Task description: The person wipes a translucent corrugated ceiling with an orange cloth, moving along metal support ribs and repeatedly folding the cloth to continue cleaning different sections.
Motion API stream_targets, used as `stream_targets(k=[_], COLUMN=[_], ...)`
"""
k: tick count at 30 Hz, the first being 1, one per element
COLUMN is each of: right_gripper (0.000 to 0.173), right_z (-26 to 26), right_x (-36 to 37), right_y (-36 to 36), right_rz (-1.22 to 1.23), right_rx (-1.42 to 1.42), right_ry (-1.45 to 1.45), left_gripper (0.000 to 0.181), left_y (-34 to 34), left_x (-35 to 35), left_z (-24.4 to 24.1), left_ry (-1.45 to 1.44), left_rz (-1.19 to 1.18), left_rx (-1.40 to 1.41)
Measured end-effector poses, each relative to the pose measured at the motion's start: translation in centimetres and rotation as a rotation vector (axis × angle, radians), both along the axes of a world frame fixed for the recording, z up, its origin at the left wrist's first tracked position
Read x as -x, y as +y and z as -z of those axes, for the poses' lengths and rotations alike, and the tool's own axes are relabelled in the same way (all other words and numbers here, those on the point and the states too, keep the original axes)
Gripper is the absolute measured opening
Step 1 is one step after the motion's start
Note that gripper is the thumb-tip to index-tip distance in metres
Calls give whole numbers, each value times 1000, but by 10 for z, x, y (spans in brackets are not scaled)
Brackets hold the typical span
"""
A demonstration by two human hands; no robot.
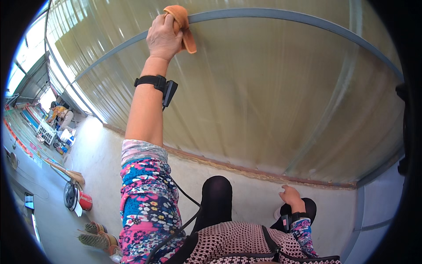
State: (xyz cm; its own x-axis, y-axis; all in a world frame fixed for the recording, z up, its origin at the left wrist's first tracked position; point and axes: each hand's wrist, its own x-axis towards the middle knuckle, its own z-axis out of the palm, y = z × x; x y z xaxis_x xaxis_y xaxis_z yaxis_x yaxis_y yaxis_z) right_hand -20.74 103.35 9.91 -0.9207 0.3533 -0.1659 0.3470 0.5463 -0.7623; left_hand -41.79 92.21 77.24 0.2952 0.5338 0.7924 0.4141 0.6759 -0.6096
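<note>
My left hand is raised high with the arm stretched out, gripping a folded orange cloth. The cloth is against a grey metal rail that crosses a translucent, yellowish ribbed wall panel; its loose end hangs below the rail. Low on the right, near my right knee, my right hand holds nothing, its fingers loosely bent. Both wrists wear black straps with small devices.
A reddish-brown strip runs along the wall's base above the concrete floor. On the left are potted cacti, a red bucket, a broom and a white crate. A person crouches farther back. A cable crosses my left sleeve.
</note>
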Motion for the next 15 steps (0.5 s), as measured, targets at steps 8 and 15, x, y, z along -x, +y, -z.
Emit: stream_targets(k=[8,15], right_gripper=[54,51], right_z=[35,18], right_x=[2,-43], right_y=[48,-136], right_rz=[7,59], right_rx=[23,19], right_ry=[-19,54], left_gripper=[47,43], left_y=[14,-97], left_x=[35,-41], left_z=[-1,9], left_ry=[-290,-285], left_rz=[-231,-1], left_rx=[-161,-45])
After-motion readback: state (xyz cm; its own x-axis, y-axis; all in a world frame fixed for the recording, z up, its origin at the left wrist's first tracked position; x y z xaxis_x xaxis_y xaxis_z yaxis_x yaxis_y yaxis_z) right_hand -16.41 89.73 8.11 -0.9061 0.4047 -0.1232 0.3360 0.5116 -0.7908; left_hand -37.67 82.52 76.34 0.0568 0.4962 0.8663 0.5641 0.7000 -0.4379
